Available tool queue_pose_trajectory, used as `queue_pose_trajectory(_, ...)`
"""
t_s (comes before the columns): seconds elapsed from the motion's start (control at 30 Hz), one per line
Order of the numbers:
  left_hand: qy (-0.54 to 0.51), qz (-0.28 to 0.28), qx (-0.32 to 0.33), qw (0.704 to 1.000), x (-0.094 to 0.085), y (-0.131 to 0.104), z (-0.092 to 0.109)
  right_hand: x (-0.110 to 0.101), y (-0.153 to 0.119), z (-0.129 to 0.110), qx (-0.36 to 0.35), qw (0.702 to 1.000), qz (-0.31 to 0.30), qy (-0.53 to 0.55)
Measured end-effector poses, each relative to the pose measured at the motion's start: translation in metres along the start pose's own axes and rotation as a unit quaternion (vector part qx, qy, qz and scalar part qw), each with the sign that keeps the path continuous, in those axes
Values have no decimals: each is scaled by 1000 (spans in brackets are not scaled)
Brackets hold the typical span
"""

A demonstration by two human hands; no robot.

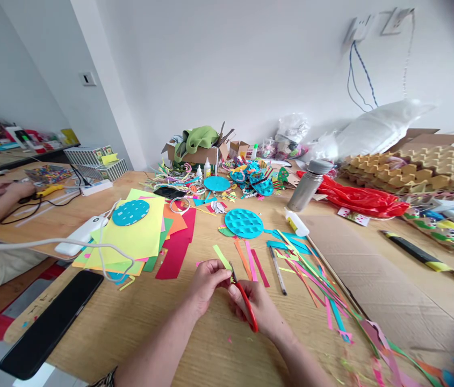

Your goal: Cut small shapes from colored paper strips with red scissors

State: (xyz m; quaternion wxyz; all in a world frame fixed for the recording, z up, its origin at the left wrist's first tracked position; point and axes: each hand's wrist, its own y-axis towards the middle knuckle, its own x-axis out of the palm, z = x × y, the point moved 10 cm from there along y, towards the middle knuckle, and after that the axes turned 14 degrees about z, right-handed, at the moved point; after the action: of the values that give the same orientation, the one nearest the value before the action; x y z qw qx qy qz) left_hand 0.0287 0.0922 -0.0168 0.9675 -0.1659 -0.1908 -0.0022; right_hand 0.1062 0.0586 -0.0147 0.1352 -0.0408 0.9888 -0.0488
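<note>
Red-handled scissors [248, 306] are in my right hand [259, 307], its fingers wrapped round the handles. The blades point up and left, toward a yellow-green paper strip [222, 257]. My left hand [207, 285] pinches the lower end of that strip beside the blades. Orange [243, 259], pink [250, 260] and red [260, 267] strips lie just beyond my hands. Behind them is a blue disc with a bumpy surface [244, 223], green paper at its left edge. A pen [278, 271] lies to the right, near a pile of coloured strips [311, 269].
Coloured sheets [134, 236] and a black phone [51, 322] lie left. A metal bottle [307, 188], glue bottle [297, 223], cardboard [380, 279], a cutter [416, 250] and egg trays [420, 166] stand or lie right. Another person's hands [13, 191] are at far left.
</note>
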Motion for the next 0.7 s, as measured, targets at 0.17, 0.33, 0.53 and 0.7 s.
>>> queue_pose_trajectory(0.17,4,12,-8,1000,-2,0,-1,0,1,0,-1,1000,-1,11)
queue_pose_trajectory(0.33,-1,20,-14,1000,-4,0,0,0,1,1,-2,1000,1,7)
queue_pose_trajectory(0.53,4,16,-17,1000,-2,-1,1,0,0,1,-3,1000,-4,6)
queue_pose_trajectory(0.7,3,24,-18,1000,-3,-1,1,1,0,1,-1,1000,-14,9)
